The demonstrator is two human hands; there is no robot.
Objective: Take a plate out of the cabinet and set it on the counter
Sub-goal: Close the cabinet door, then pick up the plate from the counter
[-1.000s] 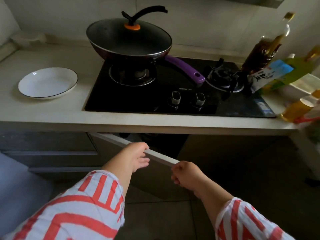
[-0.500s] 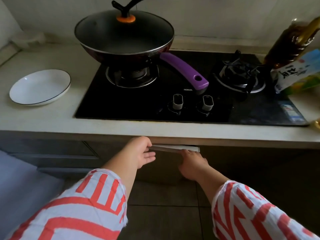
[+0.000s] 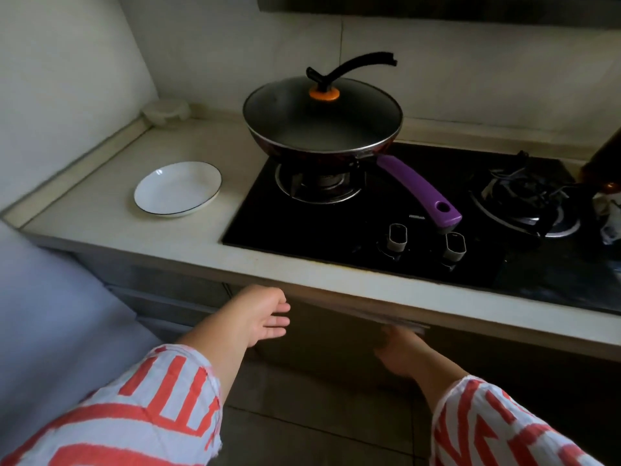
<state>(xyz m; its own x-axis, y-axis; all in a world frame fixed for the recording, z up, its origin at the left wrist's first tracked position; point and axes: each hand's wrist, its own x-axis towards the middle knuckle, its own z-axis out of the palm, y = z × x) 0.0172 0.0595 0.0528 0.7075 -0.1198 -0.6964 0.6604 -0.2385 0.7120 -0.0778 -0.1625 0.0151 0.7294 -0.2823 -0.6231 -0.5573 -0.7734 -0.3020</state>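
A white plate with a thin dark rim sits on the beige counter, left of the hob. Below the counter edge, the dark cabinet door stands almost shut, with only its pale top edge showing. My left hand hovers open just under the counter lip, holding nothing. My right hand, dark and blurred, rests against the door's face just below its top edge, with nothing in it. The cabinet's inside is hidden.
A lidded wok with a purple handle stands on the black gas hob, above two knobs. A clear container sits in the back corner. A dark bottle is at the right edge.
The cabinet door has swung from half open to almost shut under both hands. My left hand has come off the door. The view has risen and shifted left.
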